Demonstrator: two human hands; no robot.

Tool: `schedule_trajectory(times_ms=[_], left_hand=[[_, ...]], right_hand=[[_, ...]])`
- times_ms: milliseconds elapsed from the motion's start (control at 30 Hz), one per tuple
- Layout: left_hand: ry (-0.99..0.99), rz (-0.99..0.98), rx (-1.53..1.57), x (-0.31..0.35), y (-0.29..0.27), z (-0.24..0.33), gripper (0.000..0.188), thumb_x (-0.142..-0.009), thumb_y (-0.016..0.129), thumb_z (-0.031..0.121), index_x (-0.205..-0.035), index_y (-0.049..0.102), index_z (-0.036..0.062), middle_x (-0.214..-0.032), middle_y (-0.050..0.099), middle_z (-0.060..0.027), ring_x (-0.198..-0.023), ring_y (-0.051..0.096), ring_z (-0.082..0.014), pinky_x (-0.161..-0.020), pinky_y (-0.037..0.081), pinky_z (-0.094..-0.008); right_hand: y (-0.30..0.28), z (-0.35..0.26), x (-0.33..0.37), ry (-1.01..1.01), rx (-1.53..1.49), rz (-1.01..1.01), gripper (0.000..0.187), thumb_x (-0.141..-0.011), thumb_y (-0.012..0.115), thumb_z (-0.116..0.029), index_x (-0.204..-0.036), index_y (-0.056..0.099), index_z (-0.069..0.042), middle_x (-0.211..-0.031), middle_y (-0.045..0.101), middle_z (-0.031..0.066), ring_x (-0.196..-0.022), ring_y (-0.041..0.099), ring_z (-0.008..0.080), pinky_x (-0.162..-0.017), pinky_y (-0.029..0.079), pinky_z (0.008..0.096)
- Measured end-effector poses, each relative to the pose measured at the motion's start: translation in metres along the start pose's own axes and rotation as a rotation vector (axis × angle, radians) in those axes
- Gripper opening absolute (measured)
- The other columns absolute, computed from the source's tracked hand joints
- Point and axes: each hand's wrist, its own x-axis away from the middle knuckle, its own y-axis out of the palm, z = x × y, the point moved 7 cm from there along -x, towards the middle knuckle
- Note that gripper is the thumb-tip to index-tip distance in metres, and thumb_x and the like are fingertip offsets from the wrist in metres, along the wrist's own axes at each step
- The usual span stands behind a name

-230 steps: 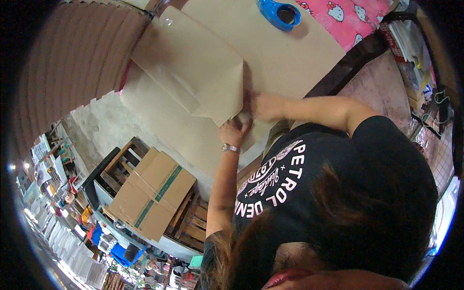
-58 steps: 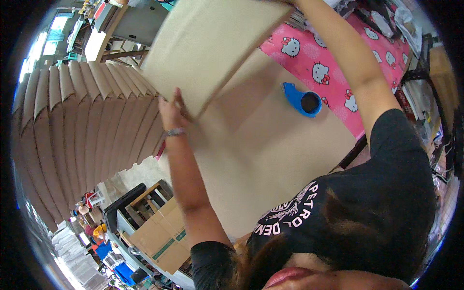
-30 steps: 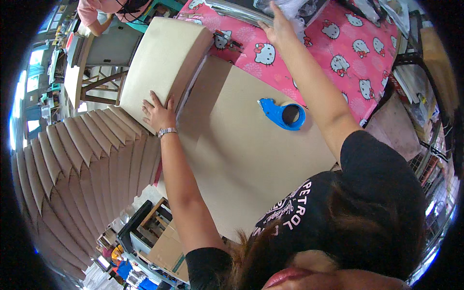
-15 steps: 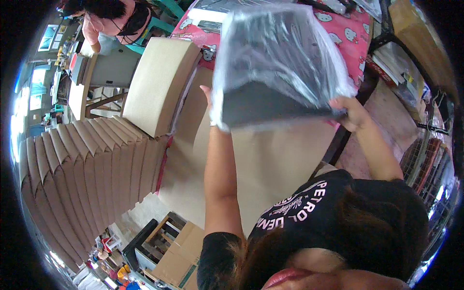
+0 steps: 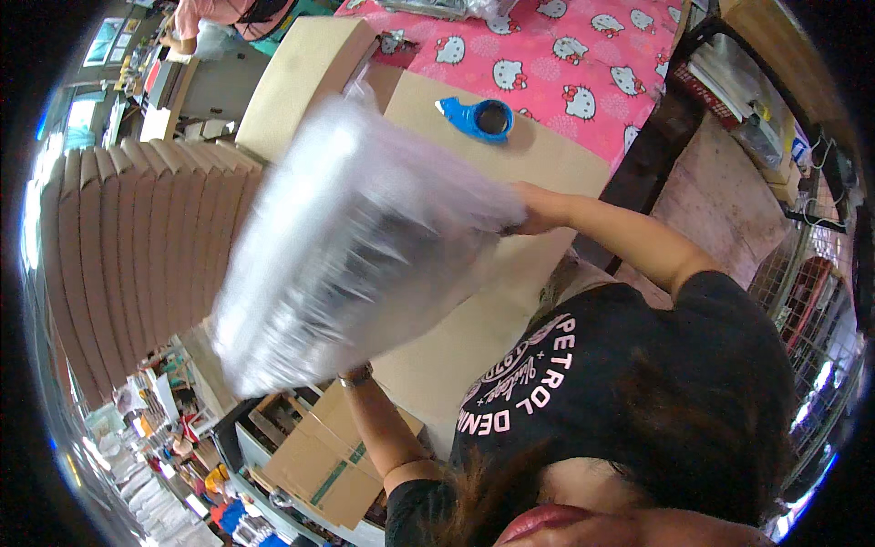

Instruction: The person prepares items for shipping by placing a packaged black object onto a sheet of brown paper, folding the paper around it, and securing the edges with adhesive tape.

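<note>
A flat dark panel in a clear plastic bag point(image 5: 365, 246) is held up in the air, tilted and blurred by motion. My right hand point(image 5: 540, 210) grips its right-hand edge, with the fingertips partly hidden behind the plastic. At the lower left edge my left hand point(image 5: 354, 372) holds it from beneath; the bag covers most of that hand, and its fingers do not show. Beyond the bag, a blue tape dispenser point(image 5: 478, 120) lies on the beige board surface point(image 5: 547, 164) close to the pink cloth.
A pink patterned tablecloth point(image 5: 538, 68) covers the far table. Stacked brown boards point(image 5: 137, 255) stand at the left beside a beige padded block point(image 5: 301, 82). A cardboard box point(image 5: 319, 456) lies low left, a wire rack point(image 5: 802, 301) right. Another person point(image 5: 214, 14) works at the far left.
The bagged panel has swung left and toward me, tilting over. My left hand has moved down beneath it. The tape dispenser and more of the pink cloth have come into sight.
</note>
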Motion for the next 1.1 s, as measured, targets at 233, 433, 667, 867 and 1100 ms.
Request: schedule_trajectory(times_ms=[233,433,667,867,1100], left_hand=[[0.172,0.197,0.199,0.07,-0.036,-0.04,0.076,-0.074,0.07,0.025,-0.136,0.029,0.0102,-0.13,0.042,-0.0105,-0.119,0.042,-0.0269,-0.099,0.039,-0.0431],[0.489,0.116,0.452,0.075,-0.026,-0.004,0.083,-0.078,0.07,0.032,-0.142,0.019,0.0153,-0.14,0.034,-0.011,-0.128,0.035,-0.0275,-0.102,0.037,-0.0457],[0.781,0.106,-0.663,0.085,0.01,0.009,0.074,-0.088,0.052,0.048,-0.142,0.014,0.0143,-0.145,0.025,-0.014,-0.134,0.026,-0.027,-0.106,0.034,-0.0436],[0.441,0.086,-0.203,0.02,-0.014,-0.128,0.055,-0.086,0.059,0.036,-0.128,0.044,0.0037,-0.128,0.048,-0.0139,-0.113,0.049,-0.025,-0.091,0.046,-0.0406],[-0.237,0.339,0.168,0.0,-0.011,-0.156,0.047,-0.074,0.075,0.038,-0.087,0.062,-0.0053,-0.087,0.062,-0.0057,-0.074,0.056,-0.0186,-0.067,0.047,-0.0346]], right_hand=[[0.074,0.008,-0.025,-0.124,0.009,0.026,0.06,-0.065,0.078,-0.013,-0.118,0.051,-0.007,-0.118,0.057,0.0133,-0.104,0.055,0.0258,-0.09,0.044,0.0354],[0.014,-0.129,-0.026,0.002,-0.698,0.172,0.086,-0.056,0.087,-0.011,-0.128,0.04,-0.005,-0.124,0.052,0.0078,-0.114,0.048,0.0184,-0.099,0.038,0.0348],[0.041,-0.095,-0.024,-0.269,-0.379,0.312,0.064,-0.065,0.082,-0.027,-0.119,0.054,-0.009,-0.118,0.057,0.0113,-0.108,0.055,0.0244,-0.096,0.042,0.0376],[0.076,-0.003,-0.057,-0.088,-0.332,0.456,0.083,-0.052,0.087,-0.036,-0.122,0.051,-0.01,-0.114,0.06,0.0136,-0.103,0.058,0.0276,-0.089,0.045,0.0358],[0.086,-0.004,-0.112,0.596,0.102,0.108,0.093,-0.052,0.069,-0.073,-0.102,0.061,0.005,-0.097,0.064,0.0229,-0.092,0.062,0.0365,-0.081,0.049,0.0401]])
